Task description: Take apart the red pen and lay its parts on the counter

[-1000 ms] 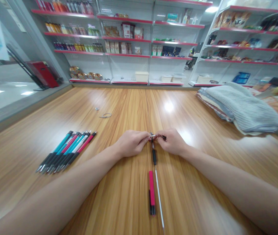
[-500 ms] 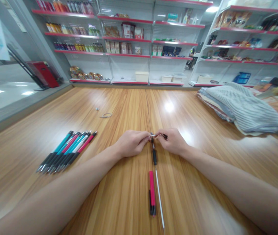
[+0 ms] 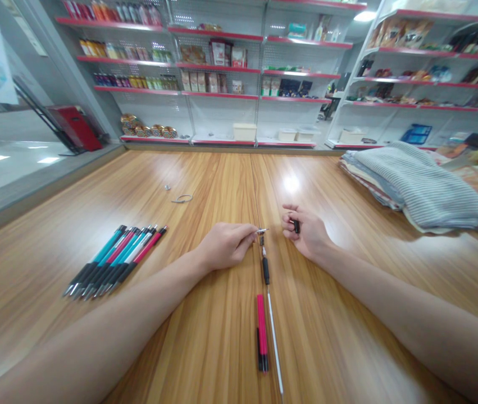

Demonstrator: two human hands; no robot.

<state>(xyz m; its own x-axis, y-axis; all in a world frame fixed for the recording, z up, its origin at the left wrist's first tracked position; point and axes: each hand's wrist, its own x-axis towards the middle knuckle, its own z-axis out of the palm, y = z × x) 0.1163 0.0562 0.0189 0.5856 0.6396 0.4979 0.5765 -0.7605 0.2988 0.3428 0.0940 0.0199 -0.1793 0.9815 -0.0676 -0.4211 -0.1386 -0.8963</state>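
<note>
My left hand (image 3: 227, 246) pinches a small silvery pen part (image 3: 263, 230) between thumb and forefinger. To its right, my right hand (image 3: 309, 231) is turned partly palm-up, forefinger stretched out. Its other fingers curl round a small black pen piece (image 3: 296, 225), whose exact kind I cannot make out. Below the hands lie loose pen parts: a black grip (image 3: 266, 271), a long white ink refill (image 3: 275, 343) and a red pen barrel (image 3: 262, 328) with a black clip at its side. Small bits close to my left fingertips are too small to name.
Several assembled click pens (image 3: 116, 261) in blue, red and white lie side by side at left. A thin grey loop (image 3: 183, 198) and a small metallic bit (image 3: 167, 187) lie farther back. Folded cloths (image 3: 419, 182) are stacked at right. Stocked shelves (image 3: 217, 95) stand behind the table.
My right hand has moved away to the right from the silvery part and turned its palm upward, forefinger now stretched out. My left hand stays almost still with the silvery part.
</note>
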